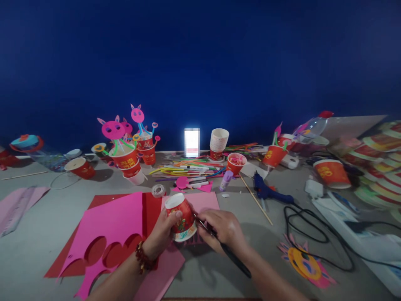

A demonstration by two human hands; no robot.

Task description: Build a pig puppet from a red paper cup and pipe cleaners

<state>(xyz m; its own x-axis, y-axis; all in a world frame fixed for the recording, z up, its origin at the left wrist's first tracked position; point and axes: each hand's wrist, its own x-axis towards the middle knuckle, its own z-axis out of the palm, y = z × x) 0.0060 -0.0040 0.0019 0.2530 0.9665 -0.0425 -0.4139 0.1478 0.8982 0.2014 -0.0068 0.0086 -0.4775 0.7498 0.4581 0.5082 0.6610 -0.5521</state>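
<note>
My left hand [161, 234], with a beaded bracelet at its wrist, is wrapped round a red paper cup [182, 215] with a white rim. The cup leans a little, over sheets of pink and red paper. My right hand [221, 230] grips a dark, slender tool [234, 261] whose thin front end reaches the cup's right side. The exact contact of the tip cannot be made out. Beneath the hands lie a pink sheet [205, 201] and a magenta sheet [114, 221] with round cut-outs.
Behind the hands are a tape roll [158, 191], a purple glue stick [226, 180], coloured sticks [188, 167] and stacked cups [218, 144]. Decorated cups [124, 156] stand left. At right are a blue glue gun [271, 191], its looping cable, a sun-like paper face [305, 263] and a power strip [347, 230].
</note>
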